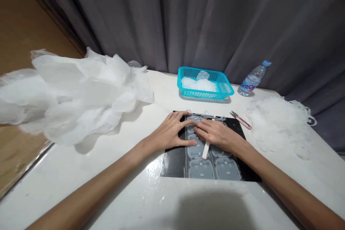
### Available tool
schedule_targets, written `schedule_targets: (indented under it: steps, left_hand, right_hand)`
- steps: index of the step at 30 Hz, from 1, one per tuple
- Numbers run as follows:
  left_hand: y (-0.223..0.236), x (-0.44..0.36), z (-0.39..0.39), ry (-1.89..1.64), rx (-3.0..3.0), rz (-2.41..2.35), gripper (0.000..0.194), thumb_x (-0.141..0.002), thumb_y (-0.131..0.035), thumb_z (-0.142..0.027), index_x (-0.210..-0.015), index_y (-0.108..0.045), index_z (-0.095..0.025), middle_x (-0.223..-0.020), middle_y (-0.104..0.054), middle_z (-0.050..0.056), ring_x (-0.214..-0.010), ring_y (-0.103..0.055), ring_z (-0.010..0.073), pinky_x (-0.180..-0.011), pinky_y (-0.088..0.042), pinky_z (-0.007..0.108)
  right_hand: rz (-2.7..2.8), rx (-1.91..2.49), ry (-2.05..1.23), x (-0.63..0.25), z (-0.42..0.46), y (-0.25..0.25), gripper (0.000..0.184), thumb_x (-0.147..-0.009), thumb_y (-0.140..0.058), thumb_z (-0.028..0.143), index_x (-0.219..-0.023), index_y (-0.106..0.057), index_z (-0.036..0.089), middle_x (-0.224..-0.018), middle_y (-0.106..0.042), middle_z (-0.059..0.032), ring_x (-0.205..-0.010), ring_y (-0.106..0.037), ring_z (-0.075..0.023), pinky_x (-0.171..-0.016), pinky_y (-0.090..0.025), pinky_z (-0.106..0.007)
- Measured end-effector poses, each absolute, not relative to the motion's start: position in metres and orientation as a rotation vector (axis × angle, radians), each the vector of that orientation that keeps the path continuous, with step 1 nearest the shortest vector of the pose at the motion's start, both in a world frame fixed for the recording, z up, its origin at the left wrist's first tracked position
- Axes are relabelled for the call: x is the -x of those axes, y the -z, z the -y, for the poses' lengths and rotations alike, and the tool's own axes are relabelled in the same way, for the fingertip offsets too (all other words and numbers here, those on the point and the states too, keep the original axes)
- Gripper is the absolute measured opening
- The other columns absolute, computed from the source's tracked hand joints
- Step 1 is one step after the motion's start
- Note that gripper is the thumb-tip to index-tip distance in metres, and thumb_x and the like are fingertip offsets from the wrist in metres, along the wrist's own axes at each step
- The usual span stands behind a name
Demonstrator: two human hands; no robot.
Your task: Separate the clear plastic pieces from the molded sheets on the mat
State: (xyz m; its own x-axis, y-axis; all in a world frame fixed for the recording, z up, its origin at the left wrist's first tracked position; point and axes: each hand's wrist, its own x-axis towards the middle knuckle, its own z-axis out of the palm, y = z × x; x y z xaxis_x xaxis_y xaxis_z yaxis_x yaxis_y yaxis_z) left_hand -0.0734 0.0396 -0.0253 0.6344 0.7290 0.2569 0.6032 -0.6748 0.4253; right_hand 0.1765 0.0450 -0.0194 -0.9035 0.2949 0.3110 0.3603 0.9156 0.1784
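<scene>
A translucent sheet of rounded-square moulded pieces lies on a black mat. My left hand rests on the sheet's left side, fingers spread, with the thumb and fingertips touching it. My right hand is closed around a flat white stick, whose lower end points toward me and whose upper end shows beyond the fingers. The fingertips of both hands nearly meet over the upper part of the sheet. The right hand hides some of the pieces beneath it.
A turquoise basket holding translucent pieces stands behind the mat. Pink-handled thread snips lie to the right, beside a heap of translucent scraps. A water bottle stands behind them. A large pile of white sheets fills the left.
</scene>
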Motion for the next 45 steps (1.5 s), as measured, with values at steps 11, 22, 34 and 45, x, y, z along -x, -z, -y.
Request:
schedule_targets:
  steps: [11,22,34,45]
  left_hand:
    - [0.019,0.057,-0.015,-0.679,-2.048,-1.374,0.05,-0.098,-0.055,-0.067,-0.083,-0.068,-0.021,-0.089,-0.069,0.005,-0.089,-0.061,0.0252,-0.087,-0.048,0.044]
    - [0.016,0.044,-0.012,-0.81,-1.83,-1.208,0.023,-0.095,-0.063,-0.036,-0.081,-0.071,-0.02,-0.084,-0.07,0.002,-0.083,-0.063,0.0207,-0.077,-0.046,0.035]
    - [0.015,0.052,-0.024,-0.75,-1.694,-1.212,0.029,-0.09,-0.07,-0.045,-0.084,-0.07,-0.017,-0.079,-0.064,0.0,-0.075,-0.053,0.0165,-0.072,-0.039,0.03]
    - [0.009,0.053,-0.026,-0.739,-1.642,-1.111,0.025,-0.092,-0.072,-0.042,-0.09,-0.074,-0.018,-0.081,-0.068,0.0,-0.073,-0.053,0.0145,-0.072,-0.04,0.03]
  right_hand:
    - [2.596,0.597,0.421,-0.174,-0.048,0.022,0.03,-0.107,-0.044,0.013,-0.083,-0.06,0.016,-0.078,-0.059,-0.0041,-0.066,-0.056,-0.0177,-0.057,-0.041,-0.032]
    - [2.568,0.703,-0.047,-0.178,-0.055,0.022,0.011,-0.101,-0.055,0.013,-0.092,-0.059,0.018,-0.088,-0.064,-0.0049,-0.077,-0.06,-0.0183,-0.065,-0.043,-0.029]
    - [2.418,0.672,-0.116,-0.172,-0.05,0.016,0.011,-0.099,-0.053,0.014,-0.09,-0.056,0.019,-0.084,-0.06,-0.0038,-0.074,-0.055,-0.0174,-0.065,-0.043,-0.028]
    - [2.475,0.602,0.087,-0.178,-0.049,0.014,0.013,-0.102,-0.054,0.016,-0.109,-0.065,0.011,-0.094,-0.07,-0.0102,-0.086,-0.064,-0.021,-0.071,-0.054,-0.031]
